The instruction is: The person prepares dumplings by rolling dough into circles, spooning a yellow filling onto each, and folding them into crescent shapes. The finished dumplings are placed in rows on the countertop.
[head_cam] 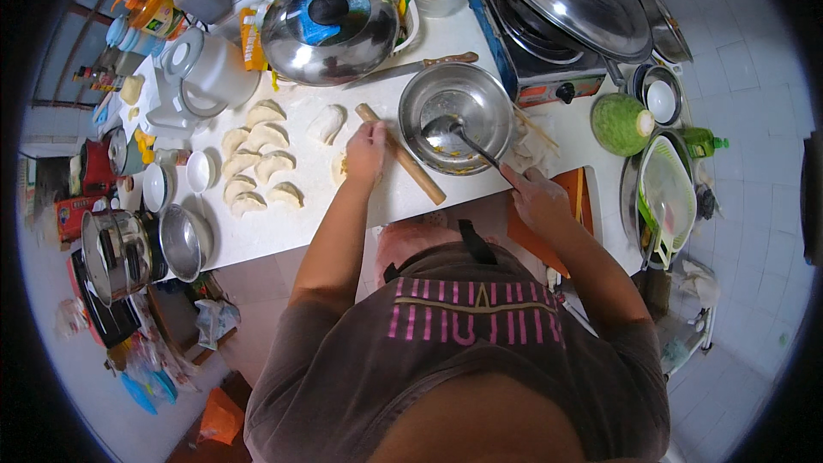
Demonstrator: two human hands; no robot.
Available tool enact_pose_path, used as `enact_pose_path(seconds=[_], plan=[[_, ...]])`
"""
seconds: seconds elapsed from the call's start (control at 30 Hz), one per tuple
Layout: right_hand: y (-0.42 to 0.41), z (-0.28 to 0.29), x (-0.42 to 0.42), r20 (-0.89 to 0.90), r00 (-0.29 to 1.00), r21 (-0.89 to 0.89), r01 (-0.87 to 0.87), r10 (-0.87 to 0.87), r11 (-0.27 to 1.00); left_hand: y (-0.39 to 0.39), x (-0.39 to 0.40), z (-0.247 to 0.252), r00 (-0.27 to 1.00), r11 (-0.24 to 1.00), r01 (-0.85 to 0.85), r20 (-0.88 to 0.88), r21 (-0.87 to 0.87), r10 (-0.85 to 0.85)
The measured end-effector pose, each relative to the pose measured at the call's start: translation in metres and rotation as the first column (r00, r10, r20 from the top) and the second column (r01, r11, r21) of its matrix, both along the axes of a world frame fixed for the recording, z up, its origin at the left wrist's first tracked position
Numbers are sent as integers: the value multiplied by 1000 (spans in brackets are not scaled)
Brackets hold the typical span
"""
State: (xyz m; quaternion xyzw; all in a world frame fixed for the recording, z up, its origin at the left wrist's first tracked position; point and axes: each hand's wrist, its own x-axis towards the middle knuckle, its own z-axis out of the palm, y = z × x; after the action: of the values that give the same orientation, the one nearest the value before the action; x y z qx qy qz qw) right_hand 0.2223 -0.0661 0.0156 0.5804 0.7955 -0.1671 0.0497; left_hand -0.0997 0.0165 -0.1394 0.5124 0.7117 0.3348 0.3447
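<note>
My right hand (540,196) grips the dark handle of a metal spoon (443,128). The spoon's head rests inside a stainless steel bowl (418,87) with yellowish bits of filling on its wall. Over the worktop, my left hand (365,153) has curled fingers beside a wooden rolling pin (411,170), overlapping its upper part; whether it holds the pin cannot be told. Partly hidden under that hand lies a round dough wrapper (337,169) with filling on it. Farther up is a floured dough lump (326,124). Several folded dumplings (265,137) lie in rows to the left.
A knife (411,67) lies behind the bowl, near a large domed lid (331,26). A gas stove (546,87) with a lidded pan stands back right, a green melon (620,123) beside it. Left are a white pitcher (218,67), small bowls (200,170) and a metal basin (185,241).
</note>
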Motion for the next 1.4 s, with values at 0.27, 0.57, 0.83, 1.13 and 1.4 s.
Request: enact_pose_path(seconds=[0.27, 0.57, 0.83, 1.13, 1.4], plan=[[-9, 42, 32, -12, 995, 56, -98, 99, 994, 36, 38, 12, 776, 821, 244, 612, -516, 153], [-15, 13, 19, -176, 984, -18, -24, 21, 1000, -2, 25, 29, 910, 928, 279, 376, -247, -173], [-30, 20, 10, -182, 971, 48, -151, 157, 987, -64, -24, 74, 993, 995, 51, -115, 81, -41], [-20, 28, -31, -303, 947, 192, -51, 109, 980, -113, -46, 101, 966, 969, -141, -185, 205, 180], [-43, -22, -70, -633, 774, -171, -108, -26, 979, -145, -63, 82, 882, 875, -368, -180, 315, 436]])
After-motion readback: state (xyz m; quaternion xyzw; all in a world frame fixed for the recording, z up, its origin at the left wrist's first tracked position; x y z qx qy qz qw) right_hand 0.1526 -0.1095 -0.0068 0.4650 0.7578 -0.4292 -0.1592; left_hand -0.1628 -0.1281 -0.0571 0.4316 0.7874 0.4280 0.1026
